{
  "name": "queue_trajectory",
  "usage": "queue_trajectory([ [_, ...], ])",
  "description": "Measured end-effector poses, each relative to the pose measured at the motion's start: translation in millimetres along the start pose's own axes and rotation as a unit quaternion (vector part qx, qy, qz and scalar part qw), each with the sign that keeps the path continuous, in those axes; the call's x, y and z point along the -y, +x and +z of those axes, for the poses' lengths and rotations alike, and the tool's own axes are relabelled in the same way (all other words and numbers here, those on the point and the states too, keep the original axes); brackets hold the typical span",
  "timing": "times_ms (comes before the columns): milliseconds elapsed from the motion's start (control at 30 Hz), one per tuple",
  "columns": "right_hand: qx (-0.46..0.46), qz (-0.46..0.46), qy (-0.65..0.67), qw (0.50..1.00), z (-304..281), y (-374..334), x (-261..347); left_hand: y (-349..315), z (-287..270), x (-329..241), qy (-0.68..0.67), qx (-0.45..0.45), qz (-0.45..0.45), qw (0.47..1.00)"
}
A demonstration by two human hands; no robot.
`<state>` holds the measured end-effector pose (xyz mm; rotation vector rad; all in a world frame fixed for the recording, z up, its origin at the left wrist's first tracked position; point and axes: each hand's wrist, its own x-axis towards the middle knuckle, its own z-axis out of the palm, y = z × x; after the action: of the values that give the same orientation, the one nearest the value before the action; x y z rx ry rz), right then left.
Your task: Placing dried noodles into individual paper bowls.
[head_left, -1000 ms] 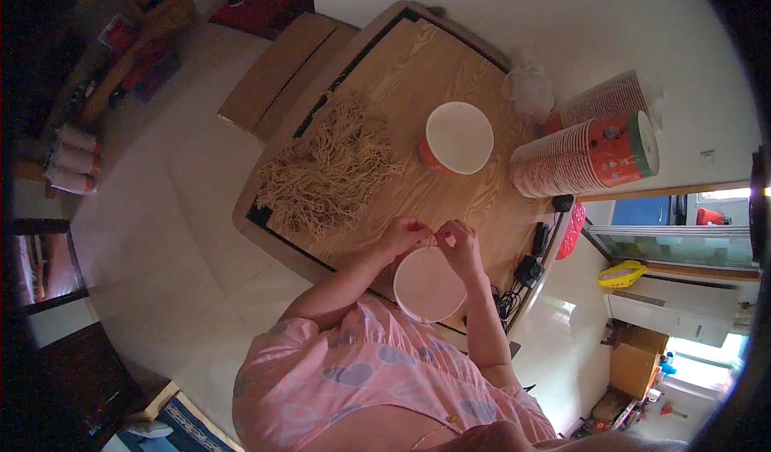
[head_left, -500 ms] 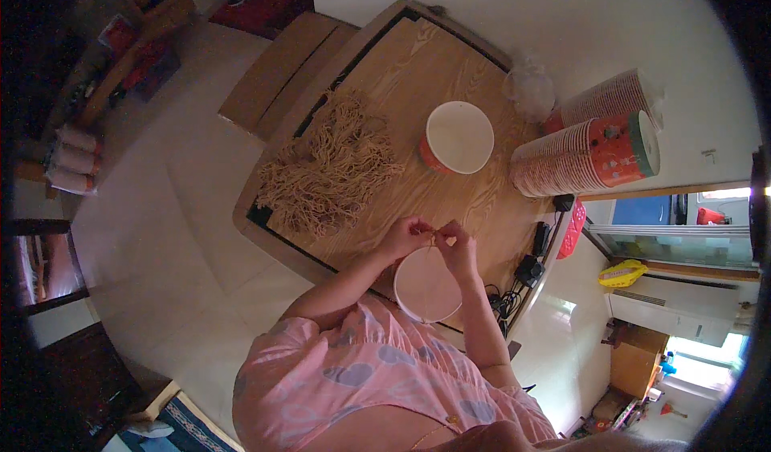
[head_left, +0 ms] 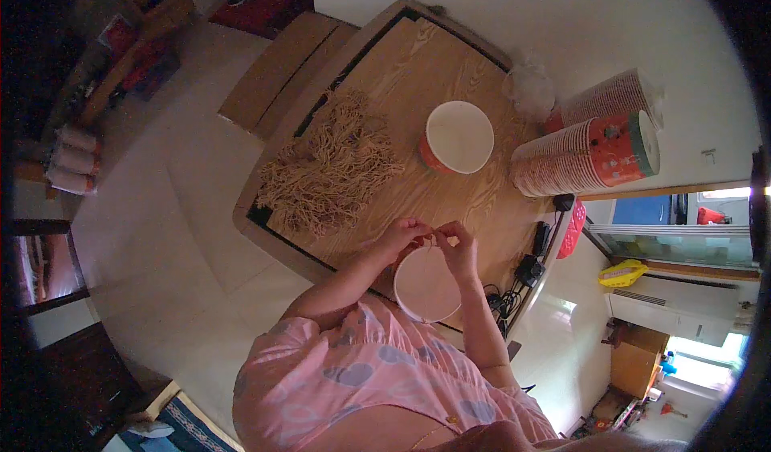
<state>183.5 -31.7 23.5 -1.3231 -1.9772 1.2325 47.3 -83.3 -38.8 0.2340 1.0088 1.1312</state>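
Observation:
A white-mouthed paper tub (head_left: 428, 285) stands close against me at the table's near edge, its opening facing up. Over its far rim my left hand (head_left: 404, 237) pinches a thin piece of tan twine (head_left: 430, 240). Fingertips of my right hand (head_left: 458, 251) are closed on the same twine, almost touching the left ones. A loose heap of tan twine (head_left: 329, 167) lies to the left. Beyond my hands sits another paper tub (head_left: 459, 137), red outside and white within, upright and apart from both hands.
Tall nested stacks of red paper tubs (head_left: 586, 155) lie along the right side of the wooden table (head_left: 418, 59). Near the wall is a clear plastic bag (head_left: 530, 89). Black cables and adapters (head_left: 528, 270) run along the right edge. A cardboard box (head_left: 285, 75) adjoins the far left.
My fingers have shifted slightly at the rim, the right ones opening a little away from the left. Both tubs and the twine heap have stayed in place.

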Motion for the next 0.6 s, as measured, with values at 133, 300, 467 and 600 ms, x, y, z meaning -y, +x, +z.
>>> queue_trajectory([
  [133, -0.023, -0.029, -0.017, 0.999, 1, -2, 7, 2, -4, 2, -0.028, 0.024, -0.015, 0.999],
  [300, -0.020, -0.123, -0.070, 0.990, -2, 1, 1, 3, -3, 1, -0.037, 0.018, -0.023, 0.999],
  [467, -0.027, -0.175, -0.129, 0.976, -3, 2, 2, -4, -1, -5, -0.001, 0.015, -0.014, 1.000],
  [600, -0.013, -0.168, -0.132, 0.977, -4, 2, -3, -2, 0, -2, 0.026, 0.013, 0.024, 0.999],
])
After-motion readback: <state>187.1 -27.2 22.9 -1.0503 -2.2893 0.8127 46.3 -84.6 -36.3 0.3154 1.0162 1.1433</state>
